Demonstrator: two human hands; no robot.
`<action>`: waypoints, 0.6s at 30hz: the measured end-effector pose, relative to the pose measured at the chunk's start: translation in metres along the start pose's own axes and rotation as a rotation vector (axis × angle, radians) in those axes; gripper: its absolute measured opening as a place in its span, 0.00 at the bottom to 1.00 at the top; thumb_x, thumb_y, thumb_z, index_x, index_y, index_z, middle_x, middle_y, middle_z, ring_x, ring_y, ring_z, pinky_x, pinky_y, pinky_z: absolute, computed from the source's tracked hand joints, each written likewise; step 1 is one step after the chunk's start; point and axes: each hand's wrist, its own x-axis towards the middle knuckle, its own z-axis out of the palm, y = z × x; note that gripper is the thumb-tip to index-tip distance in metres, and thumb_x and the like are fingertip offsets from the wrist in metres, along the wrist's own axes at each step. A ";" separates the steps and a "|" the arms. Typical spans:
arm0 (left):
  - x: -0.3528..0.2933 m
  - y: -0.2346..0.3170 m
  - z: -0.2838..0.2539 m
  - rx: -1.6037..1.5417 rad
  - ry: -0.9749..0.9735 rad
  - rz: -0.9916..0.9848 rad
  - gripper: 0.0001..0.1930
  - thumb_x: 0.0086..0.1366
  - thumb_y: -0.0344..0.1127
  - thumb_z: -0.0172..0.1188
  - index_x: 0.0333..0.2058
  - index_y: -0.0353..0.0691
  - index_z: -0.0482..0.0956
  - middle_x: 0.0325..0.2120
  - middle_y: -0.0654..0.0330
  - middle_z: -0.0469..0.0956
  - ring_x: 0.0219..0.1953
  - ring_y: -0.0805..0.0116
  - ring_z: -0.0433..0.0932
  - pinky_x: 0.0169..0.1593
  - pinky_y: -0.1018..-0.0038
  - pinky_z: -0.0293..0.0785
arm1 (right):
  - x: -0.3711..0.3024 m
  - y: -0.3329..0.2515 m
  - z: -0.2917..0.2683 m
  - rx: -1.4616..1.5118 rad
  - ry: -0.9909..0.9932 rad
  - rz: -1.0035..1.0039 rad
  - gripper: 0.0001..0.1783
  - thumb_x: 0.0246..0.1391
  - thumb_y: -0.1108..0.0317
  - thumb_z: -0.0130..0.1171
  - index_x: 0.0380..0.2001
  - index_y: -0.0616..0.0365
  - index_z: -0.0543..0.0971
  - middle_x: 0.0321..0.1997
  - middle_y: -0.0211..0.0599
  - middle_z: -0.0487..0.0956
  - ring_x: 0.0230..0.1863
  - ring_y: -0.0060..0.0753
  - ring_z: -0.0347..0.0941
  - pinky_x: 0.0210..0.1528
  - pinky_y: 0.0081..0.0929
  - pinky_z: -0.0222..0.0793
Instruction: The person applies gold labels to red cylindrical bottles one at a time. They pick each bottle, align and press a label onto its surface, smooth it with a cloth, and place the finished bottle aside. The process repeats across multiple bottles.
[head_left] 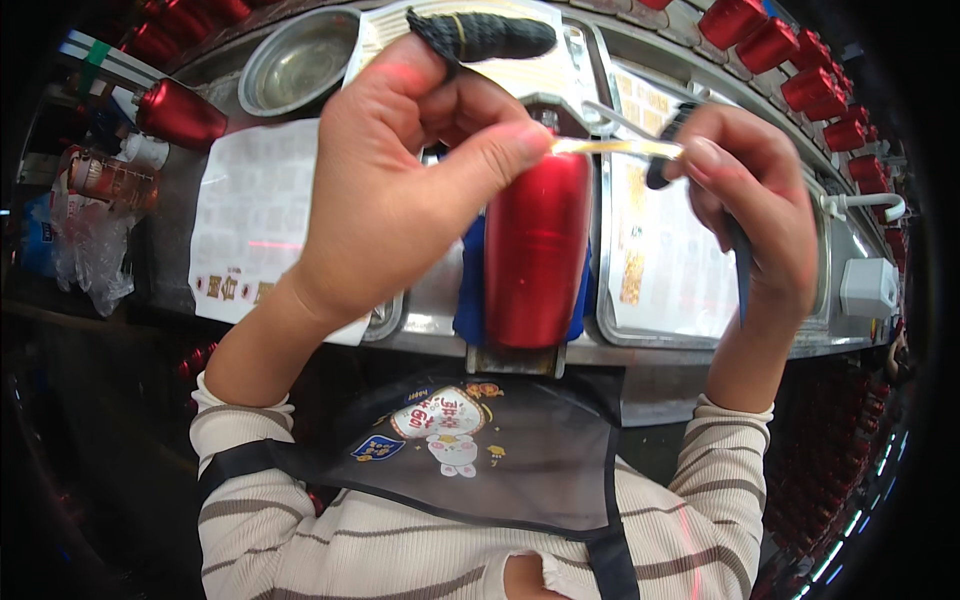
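My left hand [390, 190] is closed, thumb and fingers pinching one end of a thin, glossy yellowish strip [610, 146]. A black finger cover [490, 36] with a yellow band around it sits on one of its fingers. At the strip's other end, my right hand [750, 190] pinches it, and a dark covering [665, 150] shows at a fingertip. A slim dark blue-grey object [741, 268] hangs below the right fingers; its kind is unclear. Below the strip, a shiny red metal bottle [537, 250] lies on a blue cloth [470, 290] in a metal holder [515, 358].
White sheets with small gold decals lie left [250, 215] and right [665, 260], the right one on a metal tray [605, 310]. A metal bowl [300, 62] stands far left, near another red bottle [180, 112]. Racks of red bottles [765, 42] line the far right. A white container [868, 287] stands right.
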 end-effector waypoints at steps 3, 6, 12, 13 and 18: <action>-0.045 -0.008 0.021 -0.060 0.009 -0.062 0.27 0.62 0.20 0.63 0.59 0.30 0.68 0.33 0.58 0.81 0.37 0.73 0.80 0.44 0.79 0.75 | -0.043 0.003 0.028 -0.151 0.176 -0.060 0.09 0.54 0.68 0.65 0.28 0.64 0.82 0.26 0.31 0.78 0.22 0.14 0.63 0.26 0.16 0.57; -0.084 -0.019 0.030 0.004 -0.013 -0.134 0.27 0.60 0.18 0.64 0.58 0.29 0.68 0.32 0.59 0.80 0.36 0.75 0.77 0.43 0.79 0.71 | -0.078 0.022 0.049 -0.224 0.222 0.023 0.07 0.49 0.71 0.68 0.25 0.64 0.82 0.25 0.28 0.76 0.24 0.16 0.64 0.27 0.17 0.54; -0.148 -0.067 0.041 0.088 0.222 -0.213 0.22 0.59 0.22 0.66 0.53 0.33 0.75 0.28 0.67 0.79 0.30 0.81 0.72 0.36 0.81 0.68 | -0.096 0.101 0.099 -0.047 0.213 0.240 0.05 0.50 0.72 0.69 0.25 0.60 0.82 0.26 0.22 0.73 0.24 0.07 0.63 0.27 0.10 0.54; -0.151 -0.072 0.043 0.096 0.234 -0.230 0.21 0.59 0.22 0.66 0.52 0.33 0.75 0.27 0.67 0.79 0.30 0.81 0.71 0.36 0.80 0.68 | -0.097 0.112 0.105 -0.001 0.244 0.236 0.06 0.50 0.72 0.69 0.25 0.61 0.82 0.26 0.22 0.72 0.23 0.08 0.61 0.26 0.12 0.52; -0.147 -0.083 0.049 0.118 0.280 -0.211 0.17 0.60 0.23 0.66 0.48 0.34 0.74 0.27 0.67 0.78 0.30 0.80 0.72 0.37 0.80 0.68 | -0.090 0.127 0.111 0.182 0.293 0.281 0.06 0.53 0.73 0.67 0.27 0.63 0.80 0.27 0.23 0.74 0.24 0.08 0.64 0.26 0.11 0.55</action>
